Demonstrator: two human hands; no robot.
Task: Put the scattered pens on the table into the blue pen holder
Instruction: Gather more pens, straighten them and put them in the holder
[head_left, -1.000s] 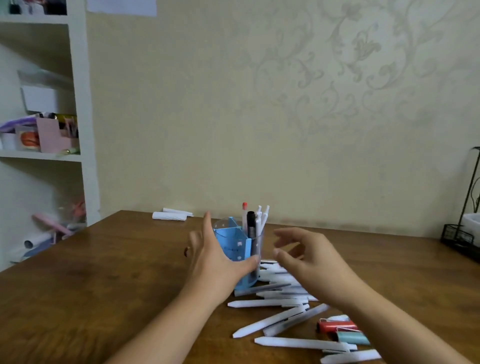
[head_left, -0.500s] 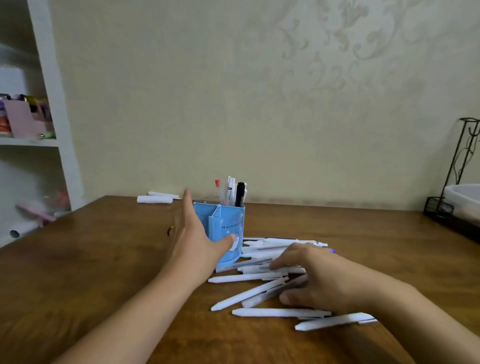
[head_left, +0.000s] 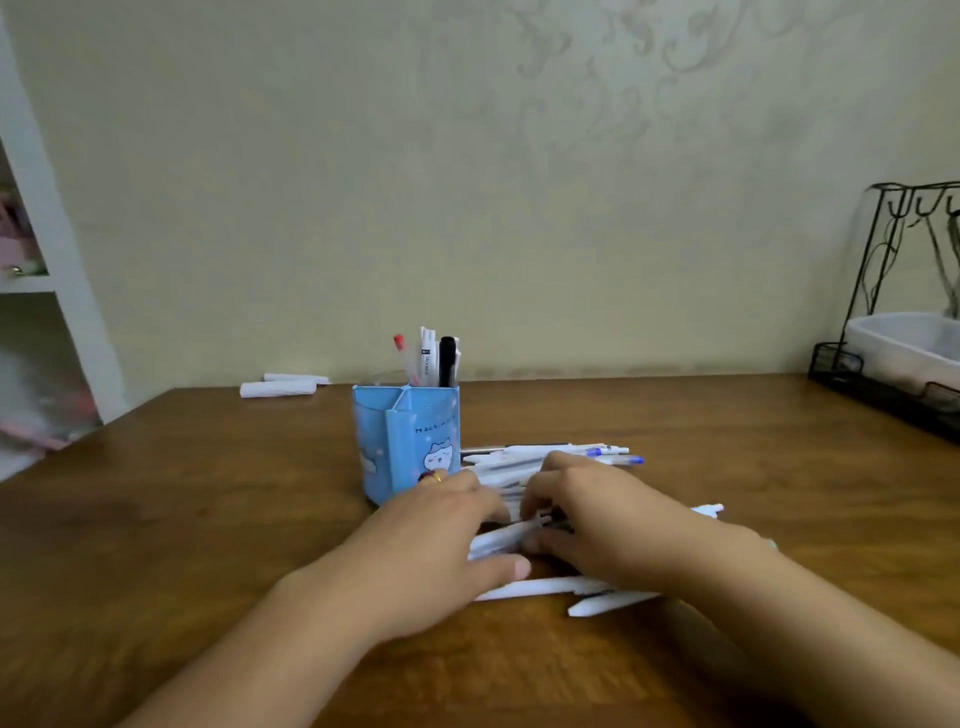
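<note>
The blue pen holder (head_left: 405, 441) stands upright mid-table with several pens (head_left: 431, 361) sticking out of its back compartment. Right of it and in front lies a heap of scattered white pens (head_left: 550, 454). My left hand (head_left: 441, 535) and my right hand (head_left: 597, 514) both lie palm-down on this heap, fingers meeting over the pens at the middle. My fingers curl around the white pens, but whether either hand truly grips one is hidden. Two more white pens (head_left: 540, 587) stick out below my hands.
The brown wooden table (head_left: 208, 519) runs to the wall. Two white rolled items (head_left: 278, 387) lie at the back left. A black wire rack with a white tray (head_left: 904, 353) stands at the right edge. A white shelf unit (head_left: 47, 260) is at left.
My left hand has left the holder's side and come down onto the pen heap. My right hand stays on the pens, gathering them. The camera has swung right and down.
</note>
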